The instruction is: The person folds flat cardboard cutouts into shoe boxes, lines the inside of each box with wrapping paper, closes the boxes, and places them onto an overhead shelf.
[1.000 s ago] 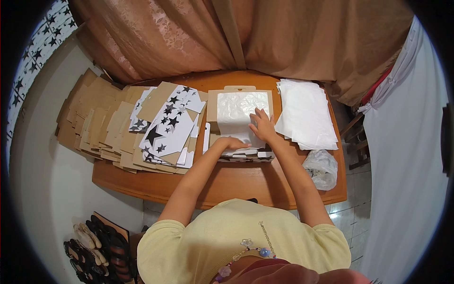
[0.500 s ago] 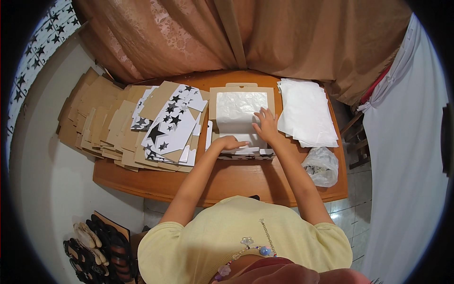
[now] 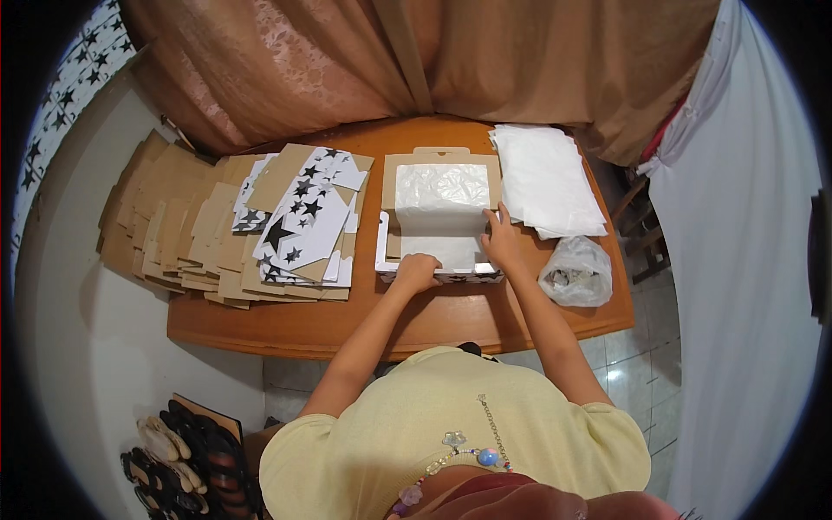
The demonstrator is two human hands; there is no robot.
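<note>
An open cardboard box (image 3: 392,186) stands in front of me, its lid raised at the back and its front wall printed with black stars. White tissue paper (image 3: 442,192) lines it from the lid down to the bottom. My left hand (image 3: 419,271) is at the front wall, its fingers curled over the top edge. At the right side wall is my right hand (image 3: 500,240), fingers spread, with the fingertips by the edge of the paper. Part of the right wall is hidden behind that hand.
Left of the box lie overlapping flat cardboard box blanks (image 3: 204,230), some with star-printed faces (image 3: 303,208). A stack of white tissue sheets (image 3: 550,178) is at the right, with a clear plastic bag (image 3: 579,273) nearer me. Everything sits on a wooden table (image 3: 347,334).
My left hand has gone from reaching over the box with fingers extended to curling over its front wall. My right hand has drawn back from the paper to the right wall. The view shifted slightly.
</note>
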